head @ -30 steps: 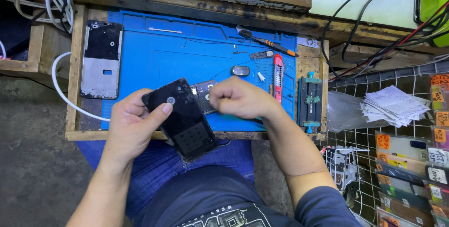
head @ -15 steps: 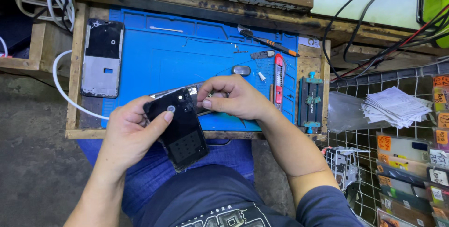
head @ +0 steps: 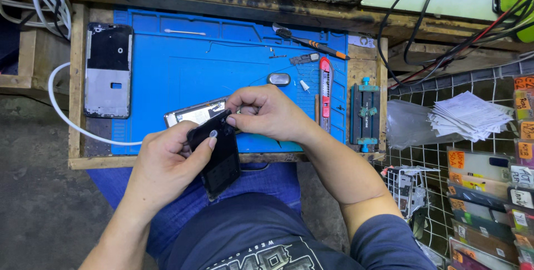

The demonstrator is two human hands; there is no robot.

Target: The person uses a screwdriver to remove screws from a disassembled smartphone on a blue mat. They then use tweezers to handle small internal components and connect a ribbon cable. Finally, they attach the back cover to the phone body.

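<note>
So the left hand [head: 167,161] is gripping a glossy black rectangular phone back cover [head: 218,152], thumb pressed on its top; it's tilted over the front edge of the blue silicone repair mat [head: 183,64] on the wooden surface [head: 78,81]; the right hand [head: 270,113] is pinching the cover's upper corner, fingers curled; underneath sits a silver phone body [head: 194,113]; a stripped grey phone frame [head: 108,69] lies far left, a red utility knife [head: 325,81] just right.

The left hand [head: 167,161] hides much of the black phone back cover [head: 219,158]; behind that cover, the silver phone body [head: 194,113] is half covered, and the right hand [head: 267,114] conceals what its fingertips pinch, possibly a small part.
</note>
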